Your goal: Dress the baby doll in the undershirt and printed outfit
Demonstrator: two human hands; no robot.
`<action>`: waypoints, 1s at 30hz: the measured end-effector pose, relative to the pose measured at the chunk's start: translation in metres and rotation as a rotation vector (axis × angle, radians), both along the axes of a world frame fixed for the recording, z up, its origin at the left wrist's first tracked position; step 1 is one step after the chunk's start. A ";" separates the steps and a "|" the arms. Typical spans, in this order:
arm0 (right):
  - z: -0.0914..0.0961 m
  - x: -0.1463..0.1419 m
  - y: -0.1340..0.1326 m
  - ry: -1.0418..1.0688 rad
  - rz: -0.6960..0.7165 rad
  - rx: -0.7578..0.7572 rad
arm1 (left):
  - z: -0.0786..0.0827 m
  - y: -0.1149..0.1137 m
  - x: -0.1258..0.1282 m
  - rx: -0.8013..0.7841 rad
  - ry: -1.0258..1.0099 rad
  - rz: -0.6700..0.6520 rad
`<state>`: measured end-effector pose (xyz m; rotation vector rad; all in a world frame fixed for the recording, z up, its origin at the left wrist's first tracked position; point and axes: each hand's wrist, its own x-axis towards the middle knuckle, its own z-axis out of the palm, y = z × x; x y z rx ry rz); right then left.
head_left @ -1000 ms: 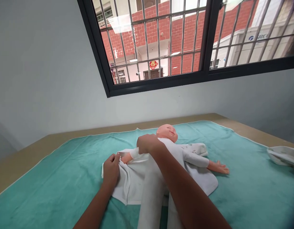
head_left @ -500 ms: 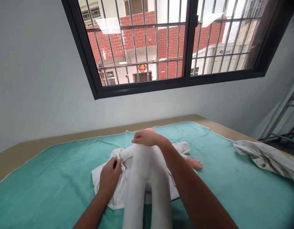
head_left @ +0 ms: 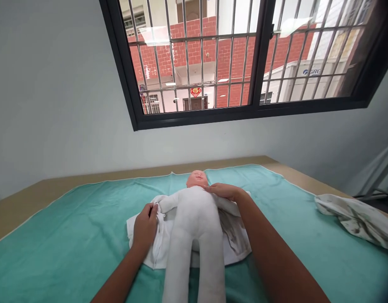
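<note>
While the doll [head_left: 194,219] lies on its back near the middle of the teal towel [head_left: 70,235], head towards the far edge and legs towards the near edge, it is bedded on an opened white garment [head_left: 159,252]. This garment is spread flat under the trunk, with its flaps seen on both sides of the body and its greyish inside shown on the right flap. Nothing but the doll is held in it.

A fold of the garment's left flap, just beside the doll's short arm, is pinched by the left hand [head_left: 145,227], whose fingers are curled shut on the cloth. The right hand [head_left: 223,190] is laid on the doll's other shoulder with the fingers stretched out flat and close together; no grasp is shown there.

A tan surface [head_left: 23,206] is covered by the towel, a bare strip being left along its far and left edges. Towards the right edge, well apart from the doll, a crumpled pale cloth [head_left: 357,216] is heaped. A barred window [head_left: 258,63] is set in the wall behind.
</note>
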<state>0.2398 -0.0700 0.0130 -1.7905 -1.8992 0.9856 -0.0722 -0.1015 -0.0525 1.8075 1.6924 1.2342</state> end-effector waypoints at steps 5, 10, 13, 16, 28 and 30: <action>0.003 -0.002 0.000 0.288 0.198 -0.080 | 0.014 0.010 -0.003 0.038 -0.059 0.016; 0.008 -0.028 0.004 0.302 0.390 -0.102 | 0.029 0.013 -0.004 0.073 0.059 -0.001; 0.002 -0.043 0.006 0.280 0.443 -0.113 | 0.036 0.008 -0.004 0.087 0.258 -0.056; -0.012 -0.051 0.009 0.312 0.400 -0.140 | 0.044 0.004 -0.006 0.054 0.450 -0.093; -0.030 -0.045 0.014 0.417 0.393 -0.257 | 0.060 0.020 -0.064 -0.457 0.756 0.013; -0.030 -0.044 0.014 0.469 0.467 -0.279 | 0.056 0.022 -0.063 -0.450 0.745 -0.018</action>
